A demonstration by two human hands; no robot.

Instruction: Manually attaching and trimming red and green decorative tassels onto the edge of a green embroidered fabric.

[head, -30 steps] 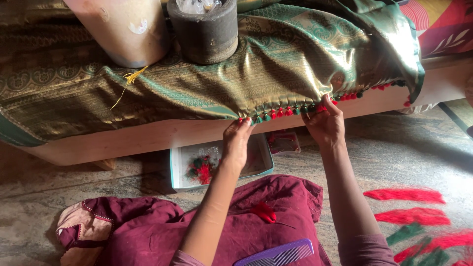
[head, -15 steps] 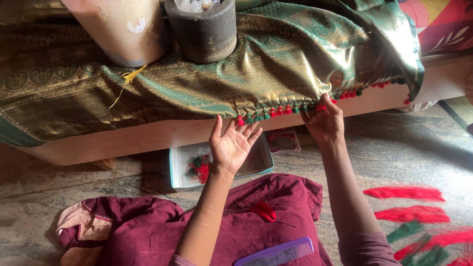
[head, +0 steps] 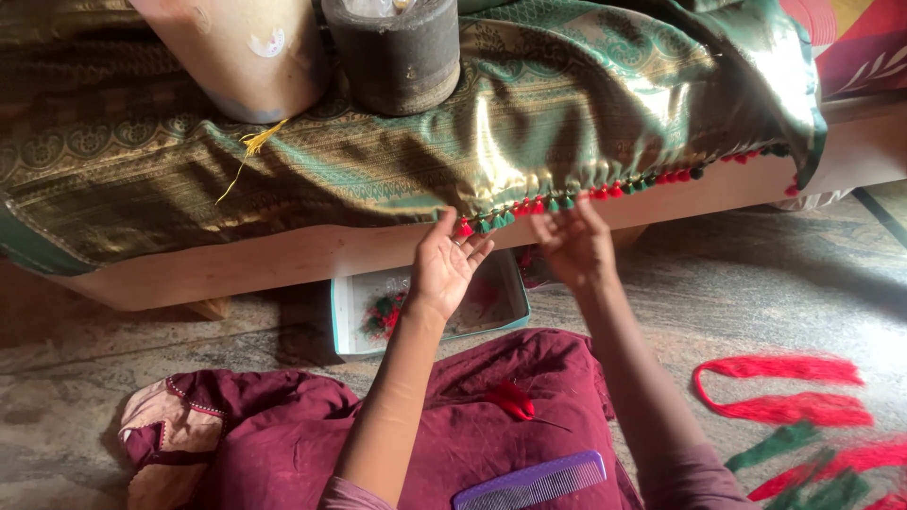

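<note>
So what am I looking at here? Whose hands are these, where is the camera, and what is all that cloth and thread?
The camera sits on a person's head and looks down, so both hands are that person's own. The left hand and the right hand reach up to the edge of a green and gold cloth draped over a low wooden platform. Small red and green tassels hang along that edge; the fingers are at them, though the grip is unclear. Two round containers stand on the cloth. Below lie an open box of thread, a maroon cloth, a purple comb and red thread bundles on the floor.
</note>
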